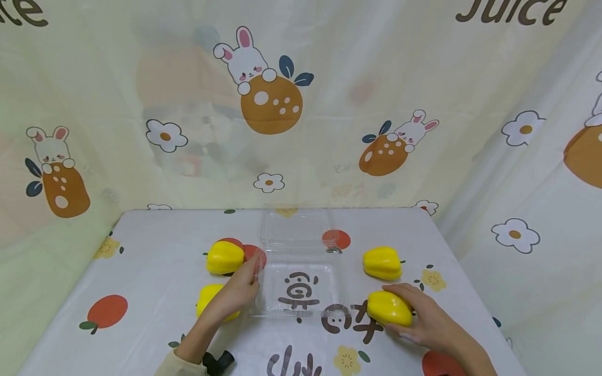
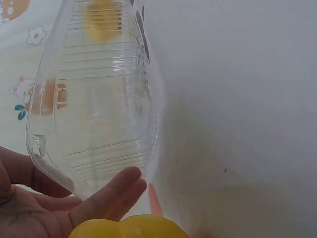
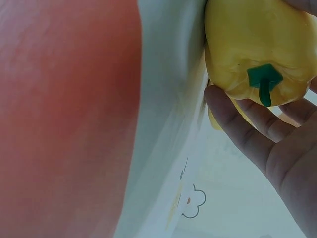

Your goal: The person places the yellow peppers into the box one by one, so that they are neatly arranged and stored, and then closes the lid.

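Left hand (image 1: pixel 241 286) grips the left edge of the open clear box (image 1: pixel 329 292) on the table (image 1: pixel 155 271). Right hand (image 1: pixel 425 317) grips 1 yellow pepper (image 1: pixel 386 308), right of the box; 1 other pepper (image 1: pixel 382 262) behind it, 2 peppers (image 1: pixel 224 257) left.

Held yellow pepper (image 3: pixel 257 44) cropped in right wrist view

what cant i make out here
Near-left pepper, head view: partly behind the left arm.
Pepper, left wrist view: cut off by the bottom edge.
Yellow patch, left wrist view: blurred behind the box.
Second pepper, right wrist view: mostly hidden by the held pepper and fingers.
Top-left word, head view: cut off by the left edge.
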Action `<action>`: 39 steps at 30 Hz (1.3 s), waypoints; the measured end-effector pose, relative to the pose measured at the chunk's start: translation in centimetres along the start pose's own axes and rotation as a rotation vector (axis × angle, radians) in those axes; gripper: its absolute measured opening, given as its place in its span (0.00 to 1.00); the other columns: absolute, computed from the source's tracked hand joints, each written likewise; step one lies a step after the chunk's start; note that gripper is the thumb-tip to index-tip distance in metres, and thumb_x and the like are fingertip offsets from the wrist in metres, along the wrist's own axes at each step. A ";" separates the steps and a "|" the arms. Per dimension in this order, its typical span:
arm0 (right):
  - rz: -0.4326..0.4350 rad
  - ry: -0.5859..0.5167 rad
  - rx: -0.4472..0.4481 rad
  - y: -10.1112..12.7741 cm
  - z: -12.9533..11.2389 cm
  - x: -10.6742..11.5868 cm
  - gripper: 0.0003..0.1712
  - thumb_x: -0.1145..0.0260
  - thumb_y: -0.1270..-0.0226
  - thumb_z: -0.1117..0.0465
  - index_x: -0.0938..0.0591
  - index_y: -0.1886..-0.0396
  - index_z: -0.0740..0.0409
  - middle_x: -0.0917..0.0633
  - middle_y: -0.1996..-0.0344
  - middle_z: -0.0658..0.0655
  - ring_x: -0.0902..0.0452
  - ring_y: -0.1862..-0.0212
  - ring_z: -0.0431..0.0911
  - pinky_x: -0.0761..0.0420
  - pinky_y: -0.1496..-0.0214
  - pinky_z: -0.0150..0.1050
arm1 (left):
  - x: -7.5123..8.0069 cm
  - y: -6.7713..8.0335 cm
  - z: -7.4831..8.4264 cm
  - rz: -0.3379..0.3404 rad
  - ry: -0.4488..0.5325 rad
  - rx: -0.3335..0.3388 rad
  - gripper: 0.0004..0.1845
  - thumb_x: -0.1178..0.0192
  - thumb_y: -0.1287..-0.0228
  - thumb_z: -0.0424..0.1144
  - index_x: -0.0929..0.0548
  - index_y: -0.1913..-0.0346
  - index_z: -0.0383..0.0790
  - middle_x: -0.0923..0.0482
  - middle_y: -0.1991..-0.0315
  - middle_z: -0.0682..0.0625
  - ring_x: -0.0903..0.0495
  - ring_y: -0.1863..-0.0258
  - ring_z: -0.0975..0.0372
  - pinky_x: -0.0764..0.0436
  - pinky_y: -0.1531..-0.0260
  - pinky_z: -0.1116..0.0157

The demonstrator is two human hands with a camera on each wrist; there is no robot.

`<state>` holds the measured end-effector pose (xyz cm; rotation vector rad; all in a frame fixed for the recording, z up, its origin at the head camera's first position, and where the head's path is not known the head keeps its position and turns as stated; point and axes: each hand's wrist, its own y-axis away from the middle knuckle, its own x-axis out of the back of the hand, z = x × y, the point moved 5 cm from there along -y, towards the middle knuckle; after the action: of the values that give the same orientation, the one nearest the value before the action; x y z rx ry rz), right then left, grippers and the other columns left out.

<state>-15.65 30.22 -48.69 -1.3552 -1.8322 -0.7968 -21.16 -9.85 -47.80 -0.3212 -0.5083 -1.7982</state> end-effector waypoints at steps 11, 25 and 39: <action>0.007 0.014 0.032 -0.3 -0.5 0.5 0.44 0.17 0.43 0.45 0.23 0.27 0.46 0.18 0.32 0.52 0.21 0.35 0.53 0.18 0.32 0.65 | 0.0 0.3 0.0 -0.003 -0.015 -0.001 0.39 0.48 0.26 0.24 0.46 0.15 0.34 0.39 0.17 0.37 0.39 0.17 0.42 0.34 0.24 0.38; 0.046 0.058 0.132 -1.2 -2.4 2.6 0.44 0.17 0.43 0.44 0.23 0.27 0.44 0.19 0.30 0.51 0.19 0.41 0.45 0.11 0.38 0.48 | -0.2 0.1 -0.2 0.001 0.013 0.023 0.38 0.48 0.22 0.27 0.49 0.14 0.36 0.45 0.14 0.41 0.43 0.15 0.45 0.34 0.23 0.41; 0.061 0.060 0.182 -2.1 -4.0 3.2 0.44 0.16 0.45 0.44 0.22 0.29 0.44 0.16 0.36 0.46 0.20 0.45 0.40 0.12 0.44 0.34 | -0.3 0.1 -0.2 -0.006 0.048 -0.001 0.39 0.51 0.25 0.23 0.50 0.15 0.34 0.48 0.13 0.41 0.46 0.14 0.44 0.37 0.22 0.40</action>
<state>-17.59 28.11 -43.92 -1.2517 -1.7620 -0.6163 -20.93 -9.68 -48.08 -0.2768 -0.4744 -1.8074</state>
